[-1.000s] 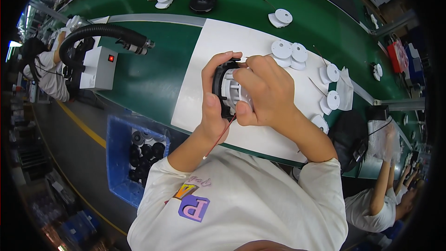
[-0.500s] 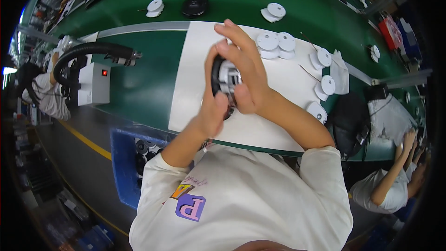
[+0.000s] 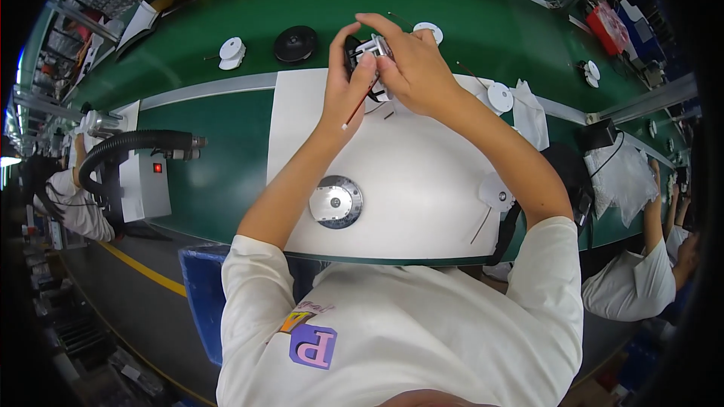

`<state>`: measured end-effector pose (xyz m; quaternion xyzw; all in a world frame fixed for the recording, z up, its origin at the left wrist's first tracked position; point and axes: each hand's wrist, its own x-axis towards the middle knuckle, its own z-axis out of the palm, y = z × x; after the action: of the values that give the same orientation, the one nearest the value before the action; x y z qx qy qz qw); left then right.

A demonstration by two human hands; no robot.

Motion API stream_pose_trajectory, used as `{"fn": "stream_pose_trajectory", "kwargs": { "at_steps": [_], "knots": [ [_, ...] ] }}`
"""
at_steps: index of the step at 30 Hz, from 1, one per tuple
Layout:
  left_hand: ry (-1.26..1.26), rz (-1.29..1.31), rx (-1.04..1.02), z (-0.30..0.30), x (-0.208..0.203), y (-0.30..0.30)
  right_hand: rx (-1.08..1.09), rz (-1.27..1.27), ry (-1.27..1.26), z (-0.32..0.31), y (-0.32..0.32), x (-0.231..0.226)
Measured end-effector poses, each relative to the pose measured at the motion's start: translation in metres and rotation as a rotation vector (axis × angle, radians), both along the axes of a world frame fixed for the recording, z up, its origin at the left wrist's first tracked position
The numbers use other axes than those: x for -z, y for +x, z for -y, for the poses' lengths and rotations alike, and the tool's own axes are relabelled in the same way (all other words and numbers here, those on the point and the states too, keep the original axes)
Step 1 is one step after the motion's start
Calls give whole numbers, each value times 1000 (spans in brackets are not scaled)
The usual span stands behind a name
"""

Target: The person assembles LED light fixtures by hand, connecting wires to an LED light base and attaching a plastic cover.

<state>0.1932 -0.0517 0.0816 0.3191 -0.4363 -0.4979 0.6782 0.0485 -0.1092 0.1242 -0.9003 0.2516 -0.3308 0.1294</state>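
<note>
Over the far part of the white sheet (image 3: 407, 188), both hands hold a round assembly (image 3: 375, 49) with a black rim and a silver-white inside. My left hand (image 3: 345, 90) is closed round its left side, the thumb on its near face. My right hand (image 3: 415, 64) grips the right side, thumb bent inward beside the other thumb. A thin dark-red wire (image 3: 357, 111) with a pale end trails from the assembly over my left wrist. Nearer me, a silver disc with a dark rim (image 3: 335, 202) lies flat on the sheet.
White round parts with wires (image 3: 498, 98) lie right of my right arm, one (image 3: 498, 192) beneath it. Beyond the sheet are a black disc (image 3: 296, 44) and white parts (image 3: 231, 53). A flexible black hose (image 3: 136, 139) and grey box (image 3: 143, 185) stand left. A blue bin (image 3: 202, 301) is below.
My hands have moved farther away with the round assembly and tilted it, so its inside and wire show. The silver disc on the sheet has come into sight. The whole view has shifted.
</note>
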Motion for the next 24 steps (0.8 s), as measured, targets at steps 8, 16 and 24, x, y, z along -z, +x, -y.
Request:
{"fn": "stream_pose_trajectory", "kwargs": {
  "at_steps": [8, 16, 24],
  "knots": [
    [105, 680, -127, 67, 24, 48, 306, -53, 213, 85, -38, 37],
    [544, 1655, -244, 124, 45, 129, 992, -868, -46, 210, -147, 82],
    [360, 1502, -321, 75, 32, 100, 763, -693, -226, 164, -90, 65]
  ]
}}
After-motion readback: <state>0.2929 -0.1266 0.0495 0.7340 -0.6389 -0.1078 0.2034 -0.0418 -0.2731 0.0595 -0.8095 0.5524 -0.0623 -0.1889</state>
